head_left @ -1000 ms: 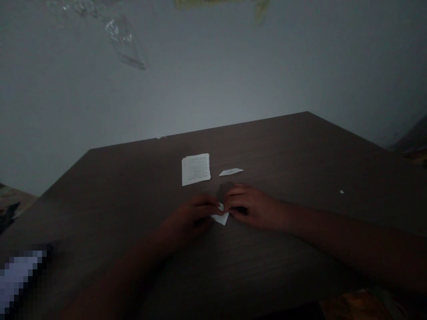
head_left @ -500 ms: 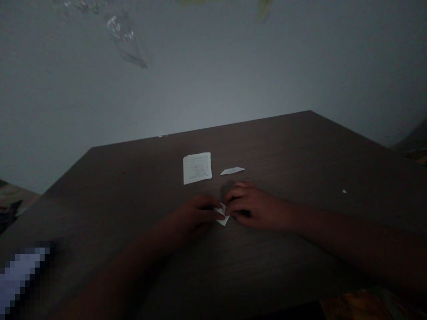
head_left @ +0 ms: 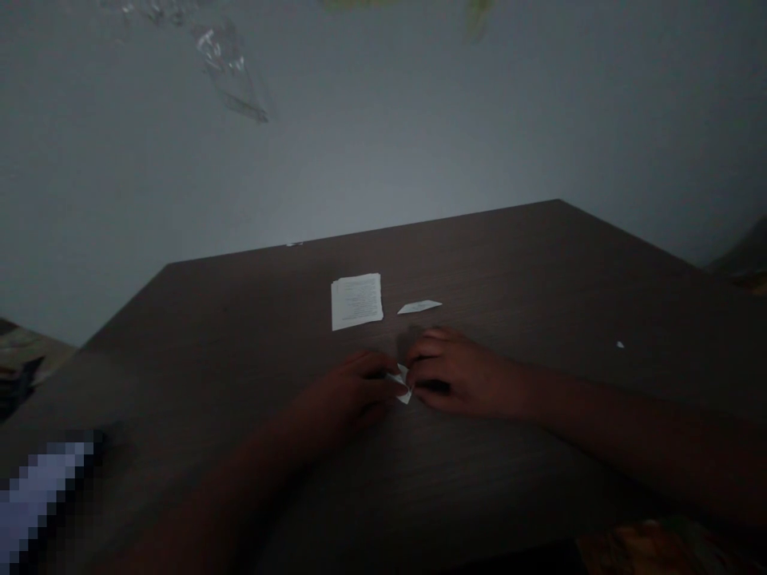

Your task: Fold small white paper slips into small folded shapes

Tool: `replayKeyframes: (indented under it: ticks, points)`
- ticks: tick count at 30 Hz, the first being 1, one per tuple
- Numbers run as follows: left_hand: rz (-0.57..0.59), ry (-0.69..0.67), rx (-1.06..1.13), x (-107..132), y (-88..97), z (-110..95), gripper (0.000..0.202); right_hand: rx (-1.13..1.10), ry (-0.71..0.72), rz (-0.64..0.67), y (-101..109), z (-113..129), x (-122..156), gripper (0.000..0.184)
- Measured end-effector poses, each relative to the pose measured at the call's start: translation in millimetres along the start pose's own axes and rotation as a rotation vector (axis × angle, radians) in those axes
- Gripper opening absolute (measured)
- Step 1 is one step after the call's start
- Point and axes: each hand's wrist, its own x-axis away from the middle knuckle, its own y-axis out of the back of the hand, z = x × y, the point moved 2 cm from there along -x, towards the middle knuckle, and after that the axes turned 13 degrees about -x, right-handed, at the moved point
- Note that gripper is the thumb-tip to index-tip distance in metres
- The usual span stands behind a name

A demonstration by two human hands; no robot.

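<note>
A small folded piece of white paper lies on the dark table between my two hands, mostly covered by fingers. My left hand has its thumb and fingers closed on the paper's left side. From the right, the bent fingers of my right hand pinch the paper's other edge. Just beyond them rests a narrow folded paper strip with pointed ends. Left of that strip sits a stack of printed paper squares.
The brown table meets a pale wall at its back edge. A tiny paper scrap lies at the right. At the lower left is a blurred-out, light-faced object. Clear plastic hangs on the wall.
My left thumb has shifted slightly right across the folded paper, so less of the paper shows. Both hands stay in nearly the same place.
</note>
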Motion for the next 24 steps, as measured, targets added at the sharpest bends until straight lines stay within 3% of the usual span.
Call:
replayKeyframes:
  ticks: [15,24]
  points:
    - [-0.070,0.093,0.099,-6,-12.5,4,0.021,-0.059,-0.118,-0.086,-10,1,0,0.017]
    - [-0.090,0.160,0.059,-8,-7.0,5,0.019,-0.055,-0.231,-0.129,-13,0,1,0.030]
